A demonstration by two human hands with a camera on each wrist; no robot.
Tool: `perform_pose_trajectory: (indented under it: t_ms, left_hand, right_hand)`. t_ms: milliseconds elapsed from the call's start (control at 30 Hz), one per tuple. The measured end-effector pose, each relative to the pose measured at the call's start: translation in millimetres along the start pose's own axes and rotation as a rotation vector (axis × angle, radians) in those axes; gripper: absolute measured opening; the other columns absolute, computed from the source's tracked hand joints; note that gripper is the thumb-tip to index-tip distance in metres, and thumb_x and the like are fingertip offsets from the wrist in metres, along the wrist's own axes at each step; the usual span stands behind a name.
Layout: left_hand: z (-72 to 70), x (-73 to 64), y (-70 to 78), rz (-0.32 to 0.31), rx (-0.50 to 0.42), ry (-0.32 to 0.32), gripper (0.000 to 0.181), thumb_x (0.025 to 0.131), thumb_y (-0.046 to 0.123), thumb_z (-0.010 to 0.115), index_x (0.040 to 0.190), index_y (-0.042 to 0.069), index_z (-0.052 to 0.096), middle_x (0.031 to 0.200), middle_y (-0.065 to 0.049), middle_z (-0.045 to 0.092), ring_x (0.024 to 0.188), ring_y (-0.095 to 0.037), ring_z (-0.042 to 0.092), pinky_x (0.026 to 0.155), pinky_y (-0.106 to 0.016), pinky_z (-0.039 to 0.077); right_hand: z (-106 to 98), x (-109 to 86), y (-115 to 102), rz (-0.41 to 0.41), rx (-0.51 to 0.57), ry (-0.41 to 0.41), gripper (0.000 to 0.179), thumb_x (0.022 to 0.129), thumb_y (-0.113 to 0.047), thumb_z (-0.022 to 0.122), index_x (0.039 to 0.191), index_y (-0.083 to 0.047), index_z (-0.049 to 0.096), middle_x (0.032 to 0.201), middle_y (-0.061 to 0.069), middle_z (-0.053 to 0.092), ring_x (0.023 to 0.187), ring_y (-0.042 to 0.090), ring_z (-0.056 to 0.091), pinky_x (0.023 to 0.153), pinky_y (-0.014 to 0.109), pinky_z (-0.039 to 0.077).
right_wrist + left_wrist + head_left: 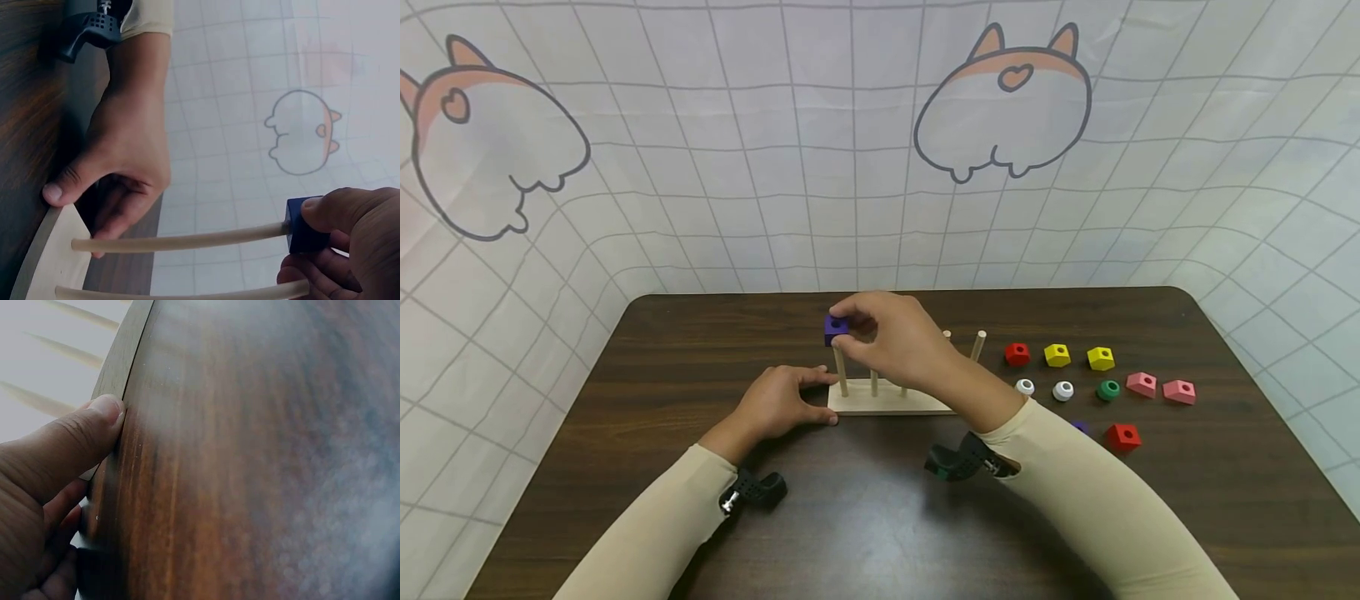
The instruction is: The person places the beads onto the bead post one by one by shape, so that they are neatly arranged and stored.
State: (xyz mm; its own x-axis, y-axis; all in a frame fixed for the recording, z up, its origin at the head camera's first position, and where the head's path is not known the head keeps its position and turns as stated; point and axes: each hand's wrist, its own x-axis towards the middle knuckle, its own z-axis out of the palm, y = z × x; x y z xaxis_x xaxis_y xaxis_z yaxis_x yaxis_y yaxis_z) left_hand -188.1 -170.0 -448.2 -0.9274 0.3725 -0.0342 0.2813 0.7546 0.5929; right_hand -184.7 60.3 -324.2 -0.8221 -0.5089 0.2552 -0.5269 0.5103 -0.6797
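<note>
My right hand (904, 340) pinches a purple square block (832, 330) between thumb and fingers at the top of the leftmost peg (842, 375). In the right wrist view, the peg's tip meets the underside of the block (305, 240). The pegs rise from a pale wooden base (876, 406), a peg board with several upright pegs. At the board's left end, my left hand (775, 404) grips it, thumb on the front edge and fingers behind. The left wrist view shows that thumb (94, 422) against the base's edge. My right hand and forearm hide some of the pegs and the base's right end.
Right of the board lie red (1017, 354), yellow (1057, 356) and pink blocks (1142, 384), white beads (1063, 391) and a green bead (1108, 390). Another red block (1123, 437) sits nearer; a purple piece (1080, 427) is mostly behind my sleeve. A white grid-patterned cloth (850, 208) hangs behind the table.
</note>
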Motion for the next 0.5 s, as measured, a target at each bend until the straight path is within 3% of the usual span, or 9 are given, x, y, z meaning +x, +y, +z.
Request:
perform_pose_trajectory:
  t_ms: [267, 500]
  left_hand:
    - [0.1, 0.7, -0.4, 0.002, 0.001, -0.002, 0.063, 0.073, 0.042, 0.093, 0.129, 0.021, 0.074, 0.137, -0.005, 0.064, 0.133, -0.029, 0.055, 0.107, -0.050, 0.044]
    - [0.2, 0.8, -0.3, -0.003, 0.004, -0.002, 0.063, 0.073, 0.043, 0.093, 0.129, 0.021, 0.074, 0.138, -0.004, 0.064, 0.133, -0.029, 0.055, 0.107, -0.050, 0.044]
  right_hand:
    - [8.7, -2.2, -5.4, 0.028, -0.091, -0.013, 0.031, 0.095, -0.018, 0.076, 0.124, -0.008, 0.071, 0.113, -0.001, 0.069, 0.099, 0.011, 0.066, 0.085, 0.026, 0.054]
    - [15.0, -7.6, -7.9, 0.015, -0.108, 0.042, 0.032, 0.095, -0.016, 0.075, 0.125, -0.005, 0.070, 0.118, 0.005, 0.068, 0.103, 0.017, 0.068, 0.085, 0.027, 0.055]
